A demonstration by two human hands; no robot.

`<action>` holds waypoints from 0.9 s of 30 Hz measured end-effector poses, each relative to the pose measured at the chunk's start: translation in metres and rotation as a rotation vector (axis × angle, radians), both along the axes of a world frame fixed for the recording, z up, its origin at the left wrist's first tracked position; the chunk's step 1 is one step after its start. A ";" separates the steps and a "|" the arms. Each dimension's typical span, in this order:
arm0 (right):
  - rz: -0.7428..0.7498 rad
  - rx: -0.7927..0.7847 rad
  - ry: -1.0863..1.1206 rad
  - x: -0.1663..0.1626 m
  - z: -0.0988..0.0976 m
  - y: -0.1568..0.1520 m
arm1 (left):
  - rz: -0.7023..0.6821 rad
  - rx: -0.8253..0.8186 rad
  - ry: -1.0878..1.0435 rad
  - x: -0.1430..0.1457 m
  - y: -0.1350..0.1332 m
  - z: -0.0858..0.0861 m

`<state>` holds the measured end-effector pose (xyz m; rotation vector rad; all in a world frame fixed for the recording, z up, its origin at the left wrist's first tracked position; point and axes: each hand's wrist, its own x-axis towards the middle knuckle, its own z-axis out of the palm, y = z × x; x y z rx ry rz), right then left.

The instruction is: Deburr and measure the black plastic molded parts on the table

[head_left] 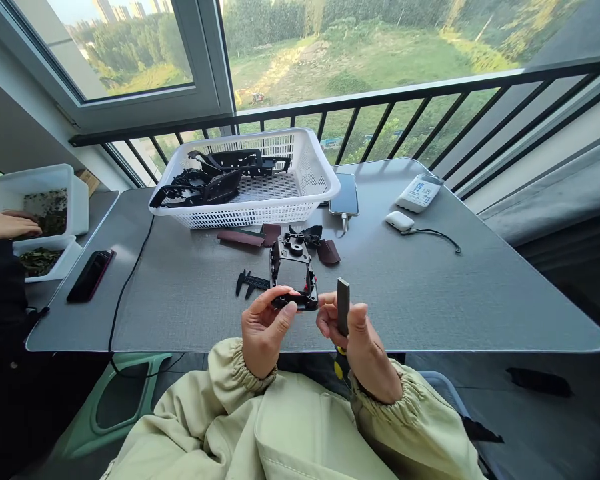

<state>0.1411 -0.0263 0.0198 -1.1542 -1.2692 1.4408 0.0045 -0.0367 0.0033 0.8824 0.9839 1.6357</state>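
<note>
My left hand pinches the near edge of a black plastic frame, which has a wide opening in its middle and a round fitting at its far end. In my right hand is a flat file, its grey blade pointing up and its black-and-yellow handle below the palm. The blade is apart from the frame, to its right. Just left of the frame lies a black caliper. Brown sandpaper pieces and dark scraps lie behind it.
A white basket holding black plastic parts stands at the back. Behind it are a railing and window. A phone on a cable, a white case and a white packet are to the right. At left, another person's hand reaches into a tub.
</note>
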 end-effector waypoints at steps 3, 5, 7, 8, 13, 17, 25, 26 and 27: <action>0.013 0.093 -0.141 0.007 0.002 -0.003 | -0.025 0.003 -0.096 -0.001 0.001 0.000; 0.043 0.152 -0.258 0.010 0.005 -0.005 | -0.025 0.024 -0.132 -0.001 0.000 0.001; 0.077 0.213 -0.369 0.012 0.009 -0.007 | -0.021 0.032 -0.139 -0.001 0.000 0.002; 0.087 0.247 -0.419 0.012 0.011 -0.007 | -0.021 0.032 -0.137 -0.002 -0.001 0.003; 0.074 0.397 -0.602 0.009 0.014 -0.010 | -0.018 0.034 -0.082 -0.002 -0.002 0.002; 0.057 0.465 -0.691 0.009 0.014 -0.012 | 0.007 0.036 0.041 -0.004 -0.003 -0.002; -0.029 0.532 -0.690 0.009 0.011 -0.012 | 0.066 0.123 0.216 -0.005 -0.005 -0.004; -0.033 0.534 -0.687 0.008 0.010 -0.012 | 0.065 0.132 0.217 -0.005 -0.005 -0.003; -0.037 0.535 -0.684 0.008 0.010 -0.012 | 0.064 0.135 0.222 -0.005 -0.005 -0.003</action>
